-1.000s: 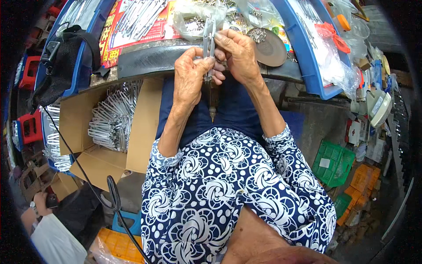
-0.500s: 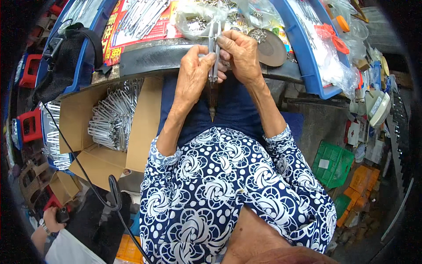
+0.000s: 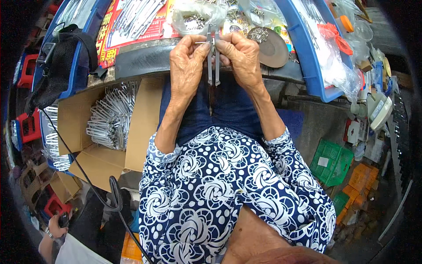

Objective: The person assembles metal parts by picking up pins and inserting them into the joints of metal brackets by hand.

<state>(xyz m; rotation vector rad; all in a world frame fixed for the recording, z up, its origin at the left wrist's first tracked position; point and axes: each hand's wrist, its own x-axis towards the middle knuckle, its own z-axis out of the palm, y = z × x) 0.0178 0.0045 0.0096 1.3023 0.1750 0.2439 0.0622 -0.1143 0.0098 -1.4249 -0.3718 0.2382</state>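
Observation:
At the table's near edge my left hand (image 3: 187,66) and my right hand (image 3: 241,59) face each other, fingertips pinched. Between them two slim grey metal bars (image 3: 210,72) stand side by side, pointing away from me, with a narrow gap along them. My left thumb and forefinger grip the left bar, and a thin light pin-like piece (image 3: 201,42) shows at those fingertips. The right bar (image 3: 217,70) is pinched by my right fingers. Whether the bars are joined I cannot tell. A thin dark pointed tool (image 3: 211,101) shows below them, partly hidden.
Similar metal bars (image 3: 140,20) lie on red-and-yellow printed paper; more fill a cardboard box (image 3: 147,127) at lower left. Beyond my hands are a clear bag (image 3: 184,11) of small metal parts and a round dish (image 3: 273,50). Blue trays (image 3: 314,66) flank the table. A person's hand (image 3: 57,226) shows lower left.
The bars, seen close together before, now stand apart with a gap. My left hand has shifted slightly left and turned; the pin-like piece now shows at its fingertips.

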